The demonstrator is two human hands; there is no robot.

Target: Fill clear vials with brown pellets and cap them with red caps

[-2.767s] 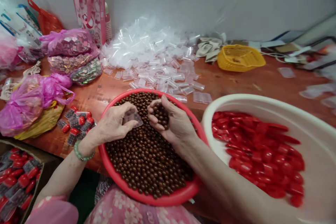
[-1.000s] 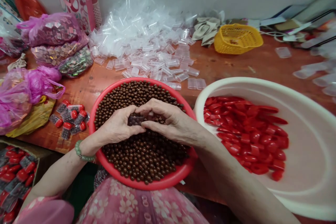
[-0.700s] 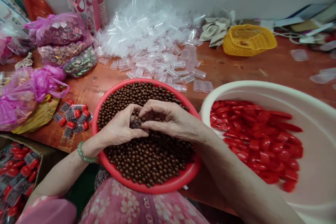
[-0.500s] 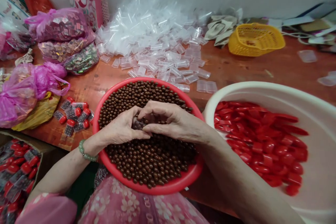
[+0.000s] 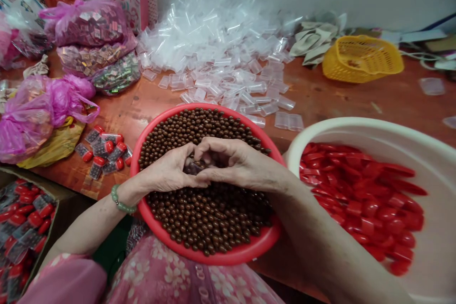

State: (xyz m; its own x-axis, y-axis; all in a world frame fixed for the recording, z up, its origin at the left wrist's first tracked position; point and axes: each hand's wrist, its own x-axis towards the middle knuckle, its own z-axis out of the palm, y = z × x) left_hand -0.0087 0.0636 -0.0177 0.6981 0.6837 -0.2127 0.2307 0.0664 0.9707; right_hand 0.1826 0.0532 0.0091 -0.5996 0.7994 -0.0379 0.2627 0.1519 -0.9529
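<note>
My left hand (image 5: 169, 168) holds a small clear plastic case (image 5: 194, 167) over the red basin (image 5: 156, 242), its fingers curled round the case. Against the case's opening, my right hand (image 5: 237, 164) is cupped with thumb and fingertips meeting my left hand. Some brown balls show between the two hands; how many the right palm holds is hidden. Glossy brown balls (image 5: 210, 218) fill the basin beneath both hands. To the left on the table lie several filled cases with red caps (image 5: 103, 149). At right, a cream tub (image 5: 356, 126) contains red plastic caps (image 5: 363, 199).
A heap of clear empty cases (image 5: 221, 47) covers the table's back middle. Pink bags of small packets (image 5: 89, 28) stand at left. A yellow basket (image 5: 359, 61) sits behind the tub. A cardboard box (image 5: 57, 199) of capped cases is at lower left.
My right hand, earlier apart and cupping brown balls, has come up against the clear case in my left hand. Both hands have since stayed together while the view shifted slightly.
</note>
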